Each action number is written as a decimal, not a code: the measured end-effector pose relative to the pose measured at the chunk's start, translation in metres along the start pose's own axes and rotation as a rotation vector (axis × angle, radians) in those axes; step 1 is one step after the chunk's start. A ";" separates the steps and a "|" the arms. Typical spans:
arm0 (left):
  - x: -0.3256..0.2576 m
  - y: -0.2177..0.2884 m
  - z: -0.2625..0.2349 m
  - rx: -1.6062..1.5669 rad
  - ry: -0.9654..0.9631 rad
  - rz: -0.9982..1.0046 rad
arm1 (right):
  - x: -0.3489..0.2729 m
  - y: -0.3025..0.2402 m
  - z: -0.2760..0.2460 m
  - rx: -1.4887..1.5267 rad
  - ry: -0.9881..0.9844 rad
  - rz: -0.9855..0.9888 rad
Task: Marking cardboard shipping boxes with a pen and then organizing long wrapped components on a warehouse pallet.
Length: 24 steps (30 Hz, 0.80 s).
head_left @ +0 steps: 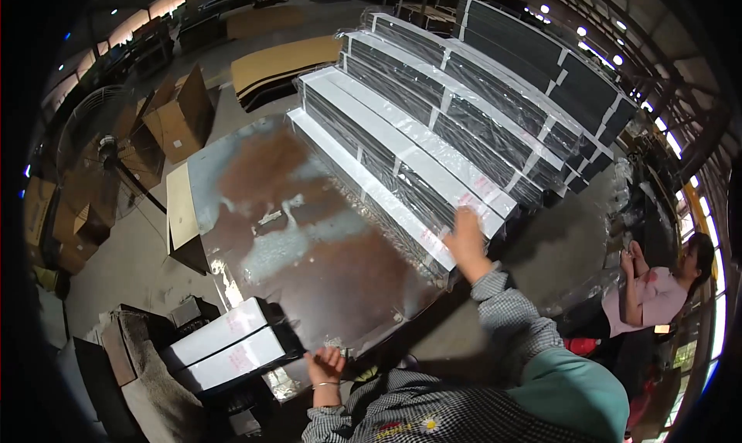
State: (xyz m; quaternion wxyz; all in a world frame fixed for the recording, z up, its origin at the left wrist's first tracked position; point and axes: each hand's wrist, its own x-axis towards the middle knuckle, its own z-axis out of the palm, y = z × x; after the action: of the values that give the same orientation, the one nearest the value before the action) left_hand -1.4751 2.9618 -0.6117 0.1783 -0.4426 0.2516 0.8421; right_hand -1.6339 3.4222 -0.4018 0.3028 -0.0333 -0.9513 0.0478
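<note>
— Where is the right hand (466,241)?

— Stretched out over the near end of the stepped stack of wrapped bundles (433,134) — long dark pieces in clear film with white end strips. The hand lies on the end of the second bundle from the bottom (410,169), fingers spread flat and pointing away from the person. The white end strip sits right under the fingertips; the rest of the bundle runs up and away to the left. Nothing is gripped; the palm just rests on the film.

— And the left hand (326,365)?

— Down at the near edge of the worktable (255,173), which has a worn, rust-brown and silvery top. The fingers are curled over the table's edge, where clear film seems to lie; whether they pinch the film or only press the edge, I cannot tell.

— What else is around?

— Two short boxes with white faces (228,344) lie side by side just left of that hand, below the table's corner. Further left stand a big floor fan (104,149) and open cardboard cartons (179,115). At the right rim another person in a pink top (653,288) is sitting, well apart from the stack.
</note>
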 end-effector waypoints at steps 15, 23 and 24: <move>-0.006 -0.111 0.173 0.278 -0.614 0.092 | -0.064 -0.016 -0.084 0.480 -0.626 -0.177; -0.020 -0.192 0.035 0.358 -0.157 0.463 | -0.026 0.092 0.027 0.018 -0.596 -0.004; -0.025 -0.195 0.030 0.354 -0.150 0.407 | -0.024 0.086 0.027 0.036 -0.574 0.043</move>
State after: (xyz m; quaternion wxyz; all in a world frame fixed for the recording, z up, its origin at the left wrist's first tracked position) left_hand -1.3795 3.1355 -0.6280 0.0981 -0.2814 0.4645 0.8339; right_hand -1.6271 3.5034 -0.4473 0.0207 -0.0331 -0.9961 0.0785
